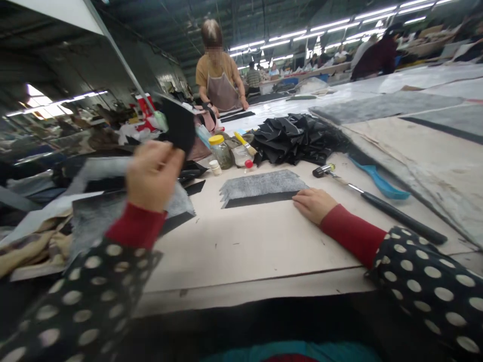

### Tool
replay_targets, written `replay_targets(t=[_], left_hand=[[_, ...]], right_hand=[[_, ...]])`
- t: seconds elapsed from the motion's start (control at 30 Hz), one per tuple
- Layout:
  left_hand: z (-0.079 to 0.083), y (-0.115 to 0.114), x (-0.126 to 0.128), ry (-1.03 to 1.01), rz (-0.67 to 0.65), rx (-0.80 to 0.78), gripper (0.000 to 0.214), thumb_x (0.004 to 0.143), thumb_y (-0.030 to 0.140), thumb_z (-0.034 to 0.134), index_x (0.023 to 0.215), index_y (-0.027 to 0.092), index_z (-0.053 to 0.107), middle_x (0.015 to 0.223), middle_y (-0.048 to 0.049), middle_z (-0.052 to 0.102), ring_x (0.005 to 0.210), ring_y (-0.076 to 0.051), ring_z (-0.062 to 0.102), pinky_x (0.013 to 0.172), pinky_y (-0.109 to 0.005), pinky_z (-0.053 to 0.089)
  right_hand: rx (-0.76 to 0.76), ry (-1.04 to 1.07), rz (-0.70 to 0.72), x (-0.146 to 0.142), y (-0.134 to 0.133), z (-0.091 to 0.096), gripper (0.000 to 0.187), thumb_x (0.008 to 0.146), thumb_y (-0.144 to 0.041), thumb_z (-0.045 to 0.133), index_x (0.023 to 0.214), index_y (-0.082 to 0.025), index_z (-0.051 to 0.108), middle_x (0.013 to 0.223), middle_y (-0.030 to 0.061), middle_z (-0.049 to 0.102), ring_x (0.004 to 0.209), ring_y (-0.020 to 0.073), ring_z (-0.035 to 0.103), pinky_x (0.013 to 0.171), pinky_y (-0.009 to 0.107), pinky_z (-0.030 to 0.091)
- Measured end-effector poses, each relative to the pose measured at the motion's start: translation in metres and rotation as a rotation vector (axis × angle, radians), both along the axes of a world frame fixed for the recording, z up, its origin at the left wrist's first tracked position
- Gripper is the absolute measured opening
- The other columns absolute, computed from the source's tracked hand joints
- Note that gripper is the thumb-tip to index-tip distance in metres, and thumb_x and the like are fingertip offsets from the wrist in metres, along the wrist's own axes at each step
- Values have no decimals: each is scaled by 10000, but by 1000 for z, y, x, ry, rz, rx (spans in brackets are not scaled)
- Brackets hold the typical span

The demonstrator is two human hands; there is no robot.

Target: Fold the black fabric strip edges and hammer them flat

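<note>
My left hand (153,173), slightly blurred, is raised above the left side of the table. Its fingers pinch a black piece of sheet material (179,123), which stands up from the grip. On the tabletop, my right hand (314,203) lies flat with fingers stretched out, the tips touching the right end of a stack of strips (264,186). These strips are fuzzy grey with a black band along the near edge, and their left ends are staggered. Below my left hand, more grey-and-black pieces (177,206) lie at the table's left, partly hidden by my wrist.
Behind the strips stand a yellow-lidded jar (222,152), a small white bottle (215,168) and a yellow brush (245,143). A heap of black pieces (294,138) lies farther back. Rightward are a hammer (381,203) and a blue curved tool (381,181). A co-worker (221,75) stands opposite.
</note>
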State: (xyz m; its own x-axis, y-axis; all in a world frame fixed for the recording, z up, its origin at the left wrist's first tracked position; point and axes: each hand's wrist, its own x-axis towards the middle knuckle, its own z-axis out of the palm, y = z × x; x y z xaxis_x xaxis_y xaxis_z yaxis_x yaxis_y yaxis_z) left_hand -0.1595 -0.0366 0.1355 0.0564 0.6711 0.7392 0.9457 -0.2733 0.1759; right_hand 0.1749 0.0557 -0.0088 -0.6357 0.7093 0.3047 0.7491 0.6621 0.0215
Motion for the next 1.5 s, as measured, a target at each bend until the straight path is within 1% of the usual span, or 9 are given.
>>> replay_targets(t=[0.17,0.23,0.3,0.43,0.67,0.87,1.03,1.23,1.5], left_hand=[[-110,-23,118,325,-399,-378,247,879,220,362,1034,183,551,874,-44,566,800,-157,535,711,-270,462],[-125,-34,147,358,-538,-423,298,866,340,409,1066,159,537,914,-53,576,789,-167,534,726,-286,463],[-120,-41,156,327,-677,-407,334,886,357,361,1084,144,526,987,-58,574,847,-150,530,783,-259,445],[-90,-41,113,365,-563,-455,269,886,271,369,1068,158,531,990,-50,589,894,-150,530,815,-260,432],[-95,-22,-30,532,220,-762,244,816,124,397,993,123,564,967,-116,587,909,-237,552,783,-344,447],[-115,-21,-60,524,291,-783,312,776,37,334,951,112,582,931,-128,592,835,-245,578,709,-344,456],[-113,-20,-63,489,264,-759,301,794,67,345,971,121,583,937,-113,594,874,-235,566,747,-331,446],[-110,-20,-67,445,228,-750,244,808,142,404,941,147,609,924,-95,604,860,-224,570,739,-316,446],[-131,-20,-81,276,205,-553,265,814,120,394,984,160,593,954,-65,607,895,-185,553,809,-286,424]], right_hand=[[38,93,30,10,11,-10,347,853,-279,353,920,-151,668,948,87,639,838,202,570,764,318,428],[64,124,38,13,14,-13,351,848,-286,354,915,-149,670,935,94,641,822,203,576,759,324,443],[85,152,58,16,16,-16,359,845,-294,351,905,-145,672,922,102,640,810,205,580,760,330,452],[76,179,77,20,17,-17,371,832,-310,351,893,-136,673,906,116,636,801,214,583,742,340,468],[8,179,111,15,12,-10,363,822,-306,345,904,-149,661,921,116,633,819,214,582,765,356,469],[2,126,214,19,12,-1,315,810,-311,380,850,-192,669,884,115,642,759,217,589,699,370,475],[61,122,278,21,20,46,316,820,-363,387,853,-224,669,878,122,636,735,197,580,667,347,453],[33,-18,461,-68,-1,95,317,841,-311,369,926,-200,653,892,82,621,765,172,566,685,307,448],[-115,-382,659,-219,-38,65,327,813,-165,392,1079,-191,581,972,80,592,866,210,540,711,302,414]])
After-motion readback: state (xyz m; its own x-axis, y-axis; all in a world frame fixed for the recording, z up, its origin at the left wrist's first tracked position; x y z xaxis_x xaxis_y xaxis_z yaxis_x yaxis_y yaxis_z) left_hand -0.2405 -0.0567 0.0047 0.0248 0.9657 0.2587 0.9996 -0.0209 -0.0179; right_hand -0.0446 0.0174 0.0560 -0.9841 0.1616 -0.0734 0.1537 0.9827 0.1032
